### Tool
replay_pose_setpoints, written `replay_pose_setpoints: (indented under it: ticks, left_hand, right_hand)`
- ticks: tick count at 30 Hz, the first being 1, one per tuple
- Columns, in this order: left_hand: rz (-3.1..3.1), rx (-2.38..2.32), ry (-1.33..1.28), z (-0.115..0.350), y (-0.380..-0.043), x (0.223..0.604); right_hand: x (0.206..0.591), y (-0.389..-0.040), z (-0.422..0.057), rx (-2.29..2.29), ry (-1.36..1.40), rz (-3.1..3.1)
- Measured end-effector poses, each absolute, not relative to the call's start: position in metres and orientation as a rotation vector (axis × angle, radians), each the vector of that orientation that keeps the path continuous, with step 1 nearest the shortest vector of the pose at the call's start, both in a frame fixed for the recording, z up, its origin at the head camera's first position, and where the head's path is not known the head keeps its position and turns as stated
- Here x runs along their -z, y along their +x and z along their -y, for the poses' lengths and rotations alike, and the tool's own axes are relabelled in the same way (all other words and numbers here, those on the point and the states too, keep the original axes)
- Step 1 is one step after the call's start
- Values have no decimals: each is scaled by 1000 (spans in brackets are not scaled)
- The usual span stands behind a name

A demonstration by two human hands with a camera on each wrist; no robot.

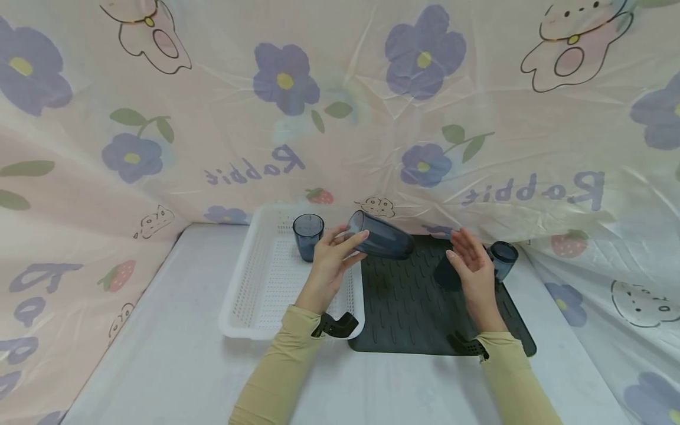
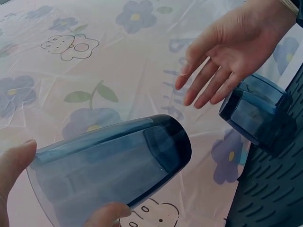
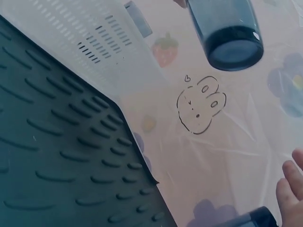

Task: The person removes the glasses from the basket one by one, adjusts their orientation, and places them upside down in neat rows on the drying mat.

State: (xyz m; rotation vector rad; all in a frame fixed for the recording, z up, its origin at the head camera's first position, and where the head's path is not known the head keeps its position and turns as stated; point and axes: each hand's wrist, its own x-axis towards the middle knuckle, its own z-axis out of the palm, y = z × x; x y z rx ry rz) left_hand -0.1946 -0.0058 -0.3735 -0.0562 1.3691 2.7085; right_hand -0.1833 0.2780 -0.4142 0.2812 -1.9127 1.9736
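My left hand (image 1: 330,260) grips a tall blue-tinted glass (image 1: 385,237) near its rim, thumb and fingers on its sides. The glass is tilted over the seam of basket and mat, its thick base toward the right, as the left wrist view also shows. My right hand (image 1: 474,280) is raised above the mat with straight, spread fingers, palm turned toward the glass, touching nothing. Beside it on the right is another blue glass (image 1: 503,260), and a dark, glass-like shape (image 1: 447,275) is partly hidden behind it. In the right wrist view only a few fingers (image 3: 292,182) show.
A white perforated basket (image 1: 237,295) stands on the left of the white table (image 1: 175,360), with an upright blue glass (image 1: 308,237) at its back right. A black ridged mat (image 1: 404,319) lies right of the basket. A patterned plastic sheet (image 1: 350,136) hangs behind.
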Motion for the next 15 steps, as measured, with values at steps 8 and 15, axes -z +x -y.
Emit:
replay_pose_setpoints:
  ticks: [8, 15]
  left_hand:
    - [-1348, -2703, -55, 1, -195, 375]
    - [-1362, -2697, -68, 0, -195, 377]
  right_hand:
    - [420, -184, -269, -2091, 369, 1852]
    - [423, -184, -259, -2192, 474, 1814]
